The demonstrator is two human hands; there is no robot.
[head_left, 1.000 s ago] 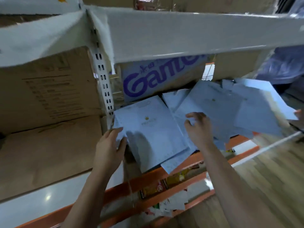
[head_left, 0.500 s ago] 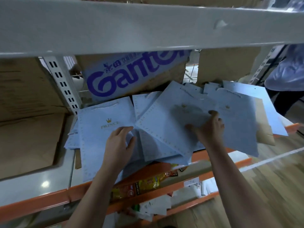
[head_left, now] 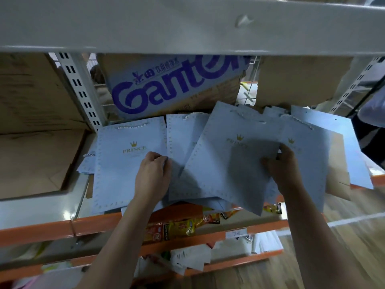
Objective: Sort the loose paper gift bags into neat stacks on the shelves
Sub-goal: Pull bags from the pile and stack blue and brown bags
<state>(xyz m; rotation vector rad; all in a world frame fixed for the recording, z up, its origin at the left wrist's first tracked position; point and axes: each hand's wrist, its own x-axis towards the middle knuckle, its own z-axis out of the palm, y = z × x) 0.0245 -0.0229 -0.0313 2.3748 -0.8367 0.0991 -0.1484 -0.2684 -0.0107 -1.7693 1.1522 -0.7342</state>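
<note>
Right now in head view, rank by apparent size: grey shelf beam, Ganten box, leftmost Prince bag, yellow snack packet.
1. grey shelf beam
2. Ganten box, leftmost Prince bag: alike, unranked
3. yellow snack packet

leftmost gift bag (head_left: 125, 163): gold crown, "PRINCE" | middle gift bag (head_left: 225, 161): "PRINCE", partly shadowed | cardboard box (head_left: 173, 88): purple "Ganten", last letters cut off; small characters above unreadable
</note>
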